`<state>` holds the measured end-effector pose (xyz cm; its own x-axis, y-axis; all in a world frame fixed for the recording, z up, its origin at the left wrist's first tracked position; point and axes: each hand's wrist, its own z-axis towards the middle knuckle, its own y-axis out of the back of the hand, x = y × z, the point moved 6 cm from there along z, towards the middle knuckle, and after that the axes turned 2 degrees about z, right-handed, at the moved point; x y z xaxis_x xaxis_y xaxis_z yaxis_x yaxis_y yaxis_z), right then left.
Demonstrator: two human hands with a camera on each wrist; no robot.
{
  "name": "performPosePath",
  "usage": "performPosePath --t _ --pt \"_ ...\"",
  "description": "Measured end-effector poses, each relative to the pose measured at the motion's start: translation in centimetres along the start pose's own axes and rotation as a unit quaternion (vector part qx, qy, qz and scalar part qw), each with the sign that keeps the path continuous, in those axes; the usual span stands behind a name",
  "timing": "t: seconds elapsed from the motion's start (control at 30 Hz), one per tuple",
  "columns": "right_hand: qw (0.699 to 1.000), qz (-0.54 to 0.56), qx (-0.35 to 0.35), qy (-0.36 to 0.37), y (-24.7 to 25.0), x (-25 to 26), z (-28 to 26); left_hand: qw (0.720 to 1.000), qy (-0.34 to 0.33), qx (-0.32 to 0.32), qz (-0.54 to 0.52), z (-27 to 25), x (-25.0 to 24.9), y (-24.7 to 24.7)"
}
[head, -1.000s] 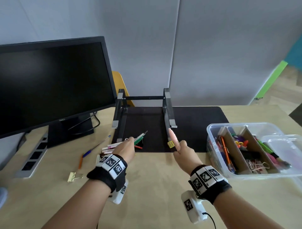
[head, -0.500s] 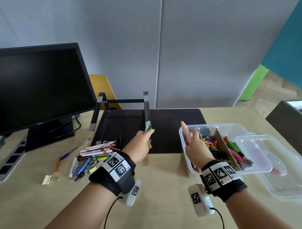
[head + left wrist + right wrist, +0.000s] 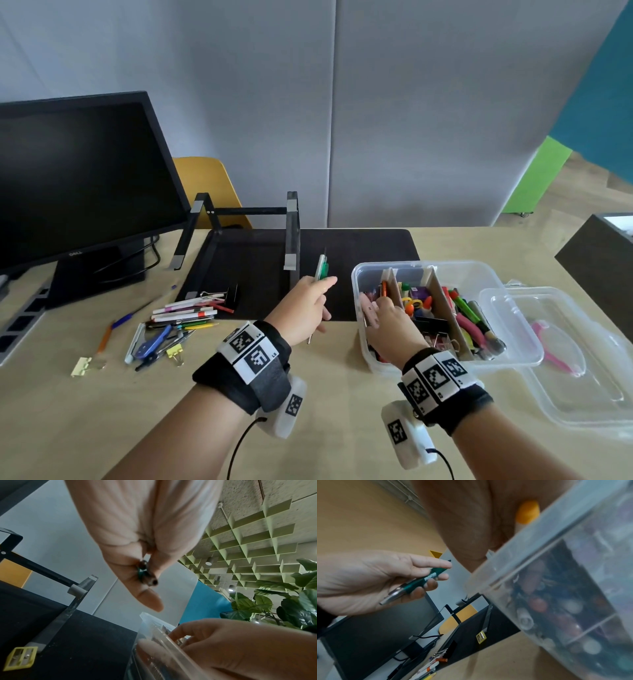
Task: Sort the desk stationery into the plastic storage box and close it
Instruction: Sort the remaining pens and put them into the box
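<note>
With a green pen (image 3: 321, 270) pinched in the left hand (image 3: 303, 313) beside the open plastic storage box (image 3: 424, 270), whose near rim the right hand (image 3: 390, 329) grips, the sorting looks midway, the pen next needing lowering into a compartment, on a wooden desk (image 3: 102, 428) before grey partitions.

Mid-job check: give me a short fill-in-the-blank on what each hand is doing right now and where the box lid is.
1. The left hand holds a ____ pen.
2. The right hand reaches into the ____ compartment of the storage box.
3. The clear lid lies on the desk to the ____ of the box.
4. The yellow sharpener lies on the ____ desk mat.

Missing words: green; leftmost; right; black
</note>
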<state>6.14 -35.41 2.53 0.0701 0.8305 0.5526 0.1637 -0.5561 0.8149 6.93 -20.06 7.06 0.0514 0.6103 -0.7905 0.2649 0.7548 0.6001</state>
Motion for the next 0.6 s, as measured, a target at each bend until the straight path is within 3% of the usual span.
performPosePath --t 0.17,0.4,0.6 --pt "1.000 0.025 -0.006 0.016 2.2 -0.3 -0.7 1.000 0.000 -0.021 -0.014 0.6 -1.2 -1.4" --pt "0.990 0.047 -0.118 0.055 5.5 -3.8 -1.7 0.999 -0.041 0.003 -0.020 1.8 -3.9 -5.2" --pt "0.984 0.064 -0.157 0.057 5.2 -6.3 -1.8 0.982 -0.076 0.045 0.166 2.6 -5.1 -9.8"
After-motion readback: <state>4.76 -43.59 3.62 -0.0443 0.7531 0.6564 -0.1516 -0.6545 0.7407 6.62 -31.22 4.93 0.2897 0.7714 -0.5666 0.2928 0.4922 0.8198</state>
